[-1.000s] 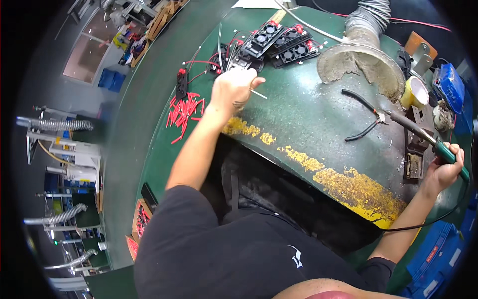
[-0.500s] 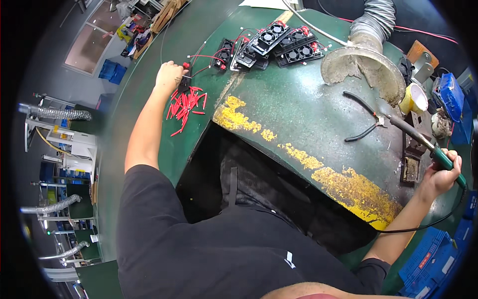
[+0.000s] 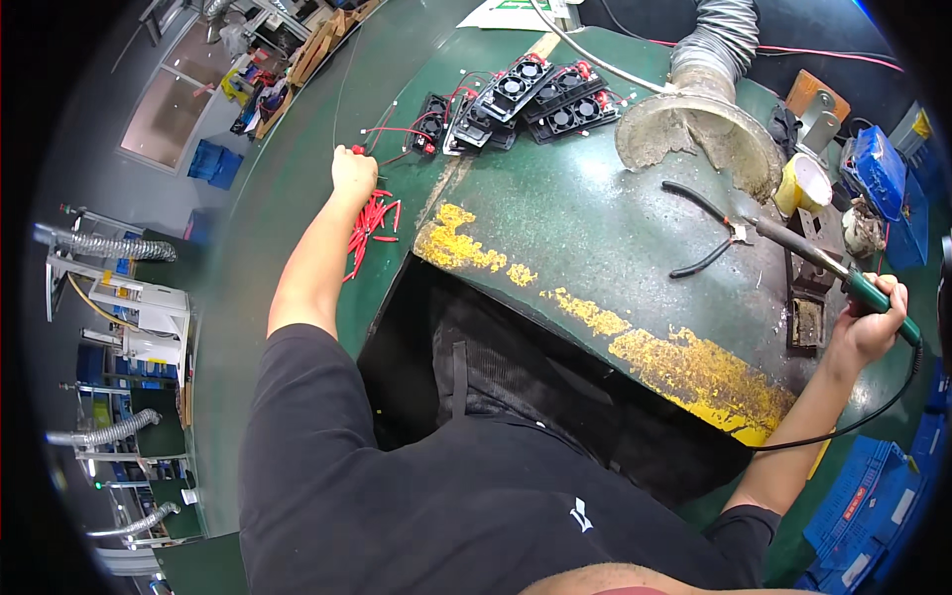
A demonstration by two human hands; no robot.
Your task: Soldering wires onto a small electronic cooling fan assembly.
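Note:
My right hand (image 3: 873,319) is closed around the green handle of a soldering iron (image 3: 831,261), whose tip points left toward a pair of black-handled pliers (image 3: 702,210) lying spread on the bench. At the far left my left hand (image 3: 354,177) has its fingers bent together. What they pinch is hidden, though a small red piece (image 3: 358,150) shows at the fingertips. Beside and below that hand lies a pile of slim red pieces (image 3: 372,226). To its right sit several black twin-fan units (image 3: 516,94) with red wires.
A grey duct with a broken, crusted hood (image 3: 704,129) stands at the back right. Near it are a roll of tape (image 3: 805,183), a metal iron stand (image 3: 808,268) and a blue bin (image 3: 904,238). The bench (image 3: 565,213) has a cut-out before my body.
My left hand has come right and nearer, now covering the black part and the top of the red pile. The right hand keeps its hold on the iron. The whole view has shifted slightly.

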